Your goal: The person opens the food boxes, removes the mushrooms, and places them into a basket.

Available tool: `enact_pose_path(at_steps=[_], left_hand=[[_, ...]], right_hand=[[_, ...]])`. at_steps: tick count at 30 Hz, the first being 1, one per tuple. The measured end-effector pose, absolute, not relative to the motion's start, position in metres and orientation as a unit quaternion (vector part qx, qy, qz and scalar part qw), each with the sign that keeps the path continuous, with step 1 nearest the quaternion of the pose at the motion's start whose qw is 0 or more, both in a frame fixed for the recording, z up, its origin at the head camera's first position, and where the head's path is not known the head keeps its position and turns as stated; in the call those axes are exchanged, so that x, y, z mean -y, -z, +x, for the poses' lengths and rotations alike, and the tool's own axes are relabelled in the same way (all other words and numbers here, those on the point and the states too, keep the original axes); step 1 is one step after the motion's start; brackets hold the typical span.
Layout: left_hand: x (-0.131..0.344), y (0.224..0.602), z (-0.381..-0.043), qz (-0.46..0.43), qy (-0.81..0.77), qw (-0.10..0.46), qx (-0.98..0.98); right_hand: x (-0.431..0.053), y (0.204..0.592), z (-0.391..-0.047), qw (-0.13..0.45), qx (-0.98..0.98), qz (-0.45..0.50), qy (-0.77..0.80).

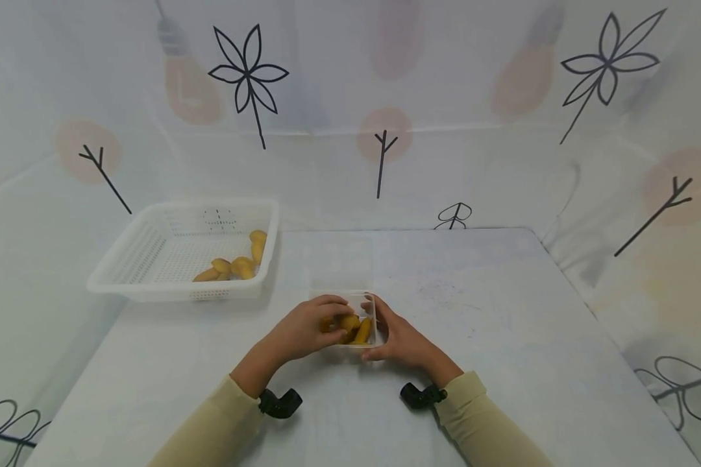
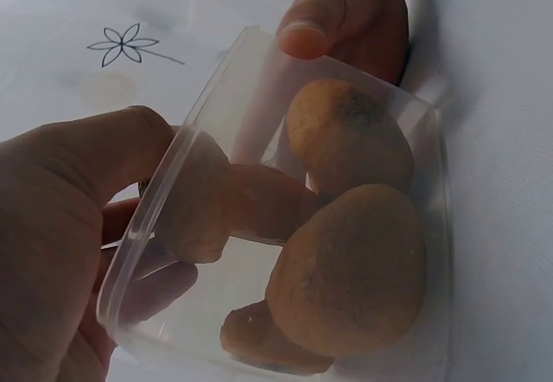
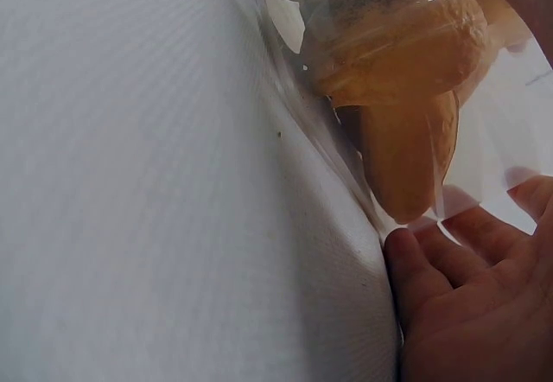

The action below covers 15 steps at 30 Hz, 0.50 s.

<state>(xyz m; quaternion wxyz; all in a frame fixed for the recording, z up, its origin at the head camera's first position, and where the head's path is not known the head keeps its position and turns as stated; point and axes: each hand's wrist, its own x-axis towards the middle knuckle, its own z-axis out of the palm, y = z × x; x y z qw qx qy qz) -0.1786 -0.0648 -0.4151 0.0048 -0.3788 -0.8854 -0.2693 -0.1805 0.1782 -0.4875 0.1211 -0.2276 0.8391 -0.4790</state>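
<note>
Pale yellow sleeves [image 1: 210,425] occupy the foreground, extending over a broad white table [image 1: 514,337]. At its far left stands a white, rectangular, perforated plastic basket [image 1: 271,224]. Centrally, the right hand [image 1: 398,338] grips the right side of a small, clear plastic box [image 1: 376,331] on the table; the left hand [image 1: 305,331], curled over the box's left side, pinches a yellow-brown, bulbous-capped mushroom [image 2: 197,209]. Similar mushrooms [image 2: 350,270] lie inside the box; further mushrooms [image 1: 243,267] lie toward the basket's right end.
</note>
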Motion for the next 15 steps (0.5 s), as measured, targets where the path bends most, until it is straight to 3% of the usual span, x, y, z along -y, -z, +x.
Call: enact_pose_path(at_steps=[15], left_hand=[[0.08, 0.417, -0.177, -0.363, 0.33, 0.041, 0.871]], right_hand=[[-0.176, 0.486, -0.18, 0.129, -0.841, -0.214, 0.48]])
